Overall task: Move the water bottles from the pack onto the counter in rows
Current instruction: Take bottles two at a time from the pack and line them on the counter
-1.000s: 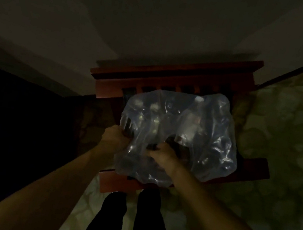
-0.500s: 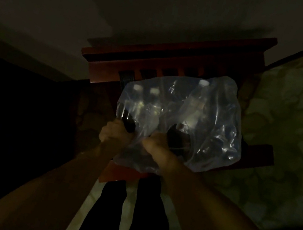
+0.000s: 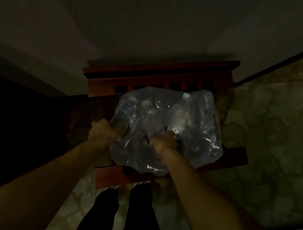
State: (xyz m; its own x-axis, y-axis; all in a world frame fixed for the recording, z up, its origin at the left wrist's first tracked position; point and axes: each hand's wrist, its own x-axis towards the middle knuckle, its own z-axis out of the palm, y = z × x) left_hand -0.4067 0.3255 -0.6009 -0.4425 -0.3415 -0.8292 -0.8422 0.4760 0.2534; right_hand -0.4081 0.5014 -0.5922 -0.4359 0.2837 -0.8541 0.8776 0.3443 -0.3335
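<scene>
- Gripping the clear plastic wrap of the pack (image 3: 166, 129) near its front edge, the left hand (image 3: 103, 131) and the right hand (image 3: 162, 141) are both clenched on bunched film, a little apart from each other.
- That two-fisted hold looks meant to pull the film apart and open a way in to the water bottles (image 3: 182, 118) (no opening can be made out in this dim light).
- The pack sits on the seat of a reddish wooden chair (image 3: 153, 75), a perch that likely keeps it within easy reach of a standing person.
- Pale caps and rounded shoulders show faintly through the wrap toward the chair's back; how many bottles are inside cannot be told.
- No bottle is out yet, so the task seems to be at its very start, and no counter can be clearly picked out.
- Thin film may give way suddenly, so a steady pull would keep the pack from sliding off the seat.
- Dark trouser legs (image 3: 119, 216) stand on the patterned floor (image 3: 270, 155) just below the chair.
</scene>
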